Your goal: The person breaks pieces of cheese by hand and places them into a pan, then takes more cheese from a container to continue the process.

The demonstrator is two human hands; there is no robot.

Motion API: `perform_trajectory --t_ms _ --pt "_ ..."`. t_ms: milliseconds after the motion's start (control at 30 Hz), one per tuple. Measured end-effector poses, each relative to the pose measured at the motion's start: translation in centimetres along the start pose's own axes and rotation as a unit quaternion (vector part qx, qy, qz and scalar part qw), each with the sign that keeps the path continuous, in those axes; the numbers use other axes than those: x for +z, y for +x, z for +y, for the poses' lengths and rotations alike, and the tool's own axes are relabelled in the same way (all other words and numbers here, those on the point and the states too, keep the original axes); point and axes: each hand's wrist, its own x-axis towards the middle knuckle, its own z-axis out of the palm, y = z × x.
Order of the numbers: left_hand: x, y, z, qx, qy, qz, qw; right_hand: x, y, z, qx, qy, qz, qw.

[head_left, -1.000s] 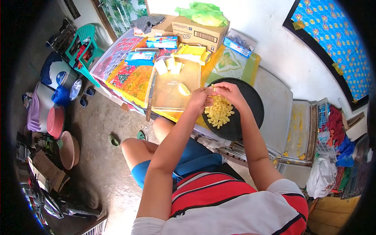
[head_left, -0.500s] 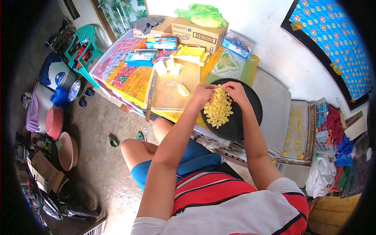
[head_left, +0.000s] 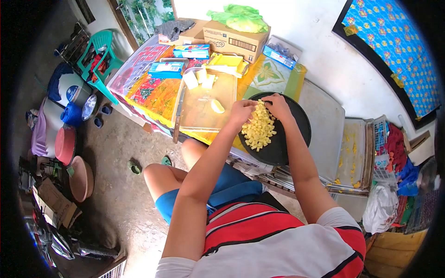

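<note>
A heap of small yellow cubes [head_left: 258,132], cheese-like in look, lies on a round black tray [head_left: 296,134]. My left hand [head_left: 243,111] is at the heap's upper left, with its fingers bent and pressed together. Opposite it, at the heap's top right, my right hand [head_left: 278,107] has its fingers curled down to the cubes. Anything pinched in either hand is too small to make out. Left of the tray is a clear cutting board [head_left: 199,116], bearing several pale blocks [head_left: 208,82] and a lone pale yellow piece [head_left: 217,106]. A knife [head_left: 177,121] lies along the board's left edge.
Behind the board are blue boxes [head_left: 166,70], a yellow tray [head_left: 227,64] and a carton [head_left: 235,41] topped by a green bag [head_left: 238,18]. Flat metal trays [head_left: 320,125] adjoin on the right. A green chair [head_left: 99,62] stands at the far left.
Both hands stay at the top of the heap, with only slight finger movement; the right fingers have shifted a little. The cubes, board and knife look the same.
</note>
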Motion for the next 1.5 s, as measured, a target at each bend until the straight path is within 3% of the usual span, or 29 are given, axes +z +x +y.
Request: perform_trajectory --t_ms 133,333,533,633,833,933,1033,1100,1167,1267,1500 --pt "-1.4 -0.7 -0.2 0.002 -0.021 0.009 1.0 -0.1 0.4 0.0 0.008 -0.007 -0.004 1.0" --pt "-5.0 -2.0 -0.9 -0.008 -0.034 0.059 0.998 0.1 0.3 0.9 0.068 0.092 -0.003 0.993" --pt "-8.1 -2.0 -2.2 -0.004 -0.067 0.107 0.992 0.5 -0.3 3.5 0.059 0.065 0.099 0.991" --pt "-8.9 -2.1 -2.2 -0.007 -0.078 0.112 0.991 0.1 -0.7 4.4 0.107 0.016 0.1 0.989" --pt "-9.7 -2.4 -2.4 -0.01 -0.112 0.111 0.987 -2.7 -1.4 1.7 0.175 0.062 0.116 0.976" --pt "-10.8 -2.1 -3.1 -0.018 -0.123 0.126 0.984 -1.4 -0.8 0.9 0.097 0.08 0.185 0.975" --pt "-11.7 -2.3 -3.7 0.014 -0.188 0.175 0.966 -0.2 -0.3 -2.9 -0.024 0.097 0.189 0.977" --pt "-12.3 -2.7 -3.7 0.028 -0.219 0.197 0.955 0.6 -0.5 -6.7 -0.084 0.078 0.154 0.981" --pt "-12.8 -3.2 -3.6 0.04 -0.244 0.207 0.947 1.0 -1.0 -11.0 -0.078 0.125 0.05 0.988" --pt "-13.2 -4.6 -3.0 0.052 -0.272 0.202 0.94 5.2 -0.6 -13.2 -0.128 0.15 0.018 0.98" --pt "-13.1 -8.2 -2.3 0.057 -0.314 0.161 0.934 8.6 0.9 -16.5 -0.037 0.058 -0.054 0.996"
